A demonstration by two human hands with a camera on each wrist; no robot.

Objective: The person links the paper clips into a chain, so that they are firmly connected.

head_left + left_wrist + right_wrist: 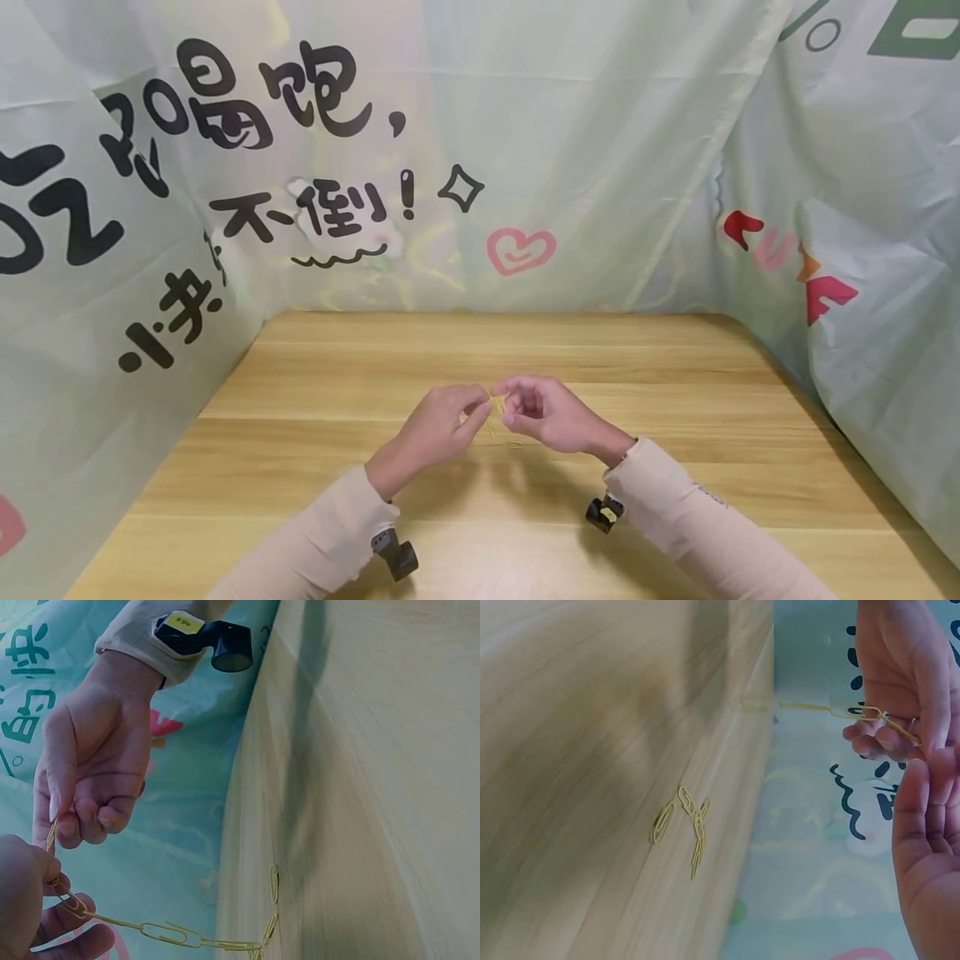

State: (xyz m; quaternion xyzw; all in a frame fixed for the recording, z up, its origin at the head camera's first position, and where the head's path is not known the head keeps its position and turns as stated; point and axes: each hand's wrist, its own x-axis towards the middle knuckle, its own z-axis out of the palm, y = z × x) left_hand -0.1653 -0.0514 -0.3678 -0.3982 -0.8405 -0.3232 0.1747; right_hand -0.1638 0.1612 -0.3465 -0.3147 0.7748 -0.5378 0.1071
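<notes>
In the head view my left hand point(444, 423) and right hand point(553, 414) meet above the wooden table. The left thumb and fingers pinch a chain of gold paper clips point(171, 934), which hangs down to the tabletop. In the left wrist view my right hand point(101, 765) pinches a paper clip point(51, 836) at the chain's upper end, close to the left fingertips. Fingers partly hide where the clips meet. More gold paper clips point(662, 823) lie on the table in the right wrist view; whether they are linked I cannot tell.
The wooden table point(315, 367) reaches back to a printed cloth point(600, 167) with dark lettering and a pink heart. Cloth also hangs along the left and right sides. A small black camera point(395, 554) sits on the left wrist, another camera point(603, 514) on the right.
</notes>
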